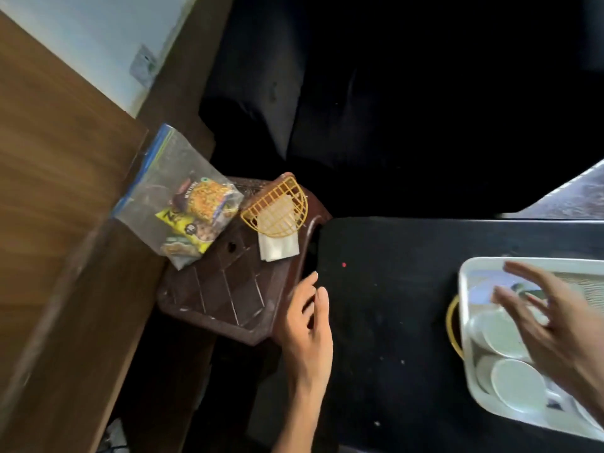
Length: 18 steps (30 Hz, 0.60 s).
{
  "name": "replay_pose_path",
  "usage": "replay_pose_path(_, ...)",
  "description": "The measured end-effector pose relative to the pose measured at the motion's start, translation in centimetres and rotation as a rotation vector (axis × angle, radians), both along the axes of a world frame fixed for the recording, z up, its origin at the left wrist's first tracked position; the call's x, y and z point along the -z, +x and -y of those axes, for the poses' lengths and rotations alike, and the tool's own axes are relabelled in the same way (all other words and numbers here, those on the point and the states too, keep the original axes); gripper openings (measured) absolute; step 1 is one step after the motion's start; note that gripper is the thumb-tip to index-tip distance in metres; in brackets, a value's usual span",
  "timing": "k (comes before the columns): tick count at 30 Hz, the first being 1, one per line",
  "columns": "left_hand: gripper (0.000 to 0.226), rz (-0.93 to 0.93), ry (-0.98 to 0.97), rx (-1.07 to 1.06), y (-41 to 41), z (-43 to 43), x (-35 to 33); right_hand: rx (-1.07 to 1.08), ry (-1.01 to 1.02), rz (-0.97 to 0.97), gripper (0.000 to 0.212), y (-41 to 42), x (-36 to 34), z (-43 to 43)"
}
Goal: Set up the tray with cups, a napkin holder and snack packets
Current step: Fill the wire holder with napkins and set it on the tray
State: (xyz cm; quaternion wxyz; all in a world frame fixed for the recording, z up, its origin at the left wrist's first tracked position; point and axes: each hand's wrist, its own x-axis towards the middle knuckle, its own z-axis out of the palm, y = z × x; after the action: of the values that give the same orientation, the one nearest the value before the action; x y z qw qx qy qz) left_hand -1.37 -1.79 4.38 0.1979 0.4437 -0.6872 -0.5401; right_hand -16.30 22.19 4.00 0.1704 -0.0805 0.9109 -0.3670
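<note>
The left hand [309, 328] lay over the gap between the brown stool [228, 299] and the black bench [392, 322]. Its fingers [322, 308] were loosely extended and held nothing, well short of the yellow napkin holder [277, 204] and the bagged snack packets [202, 204] on the stool. The right hand [549, 322] hovered, spread and empty, above the cups [516, 385] in the white tray [464, 289] on the bench.
</note>
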Motion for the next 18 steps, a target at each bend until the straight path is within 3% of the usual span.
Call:
replay_pose_path(4, 0.04, 0.159, -0.417, 0.187, -1.0, 7.8, -0.3, -0.196, 0.033, -0.118, 0.06, 1.5, 0.0, 9.5)
replay_pose_path(8, 0.066, 0.334, -0.629, 0.395, -3.4, 14.4, 0.3, -0.339, 0.105, -0.126, 0.075, 2.3, 1.5, 16.9)
replay_pose_path(13, 0.096, 0.585, -0.86, 0.617, -6.1, 19.3, 2.5, -0.51, 0.272, -0.234, 0.085, 2.6, 3.4, 23.6)
replay_pose_path(18, 0.114, 0.642, -0.931, 0.764, -8.4, 20.8, 4.3, -0.578, 0.331, -0.188, 0.084, 2.6, 4.4, 27.1)
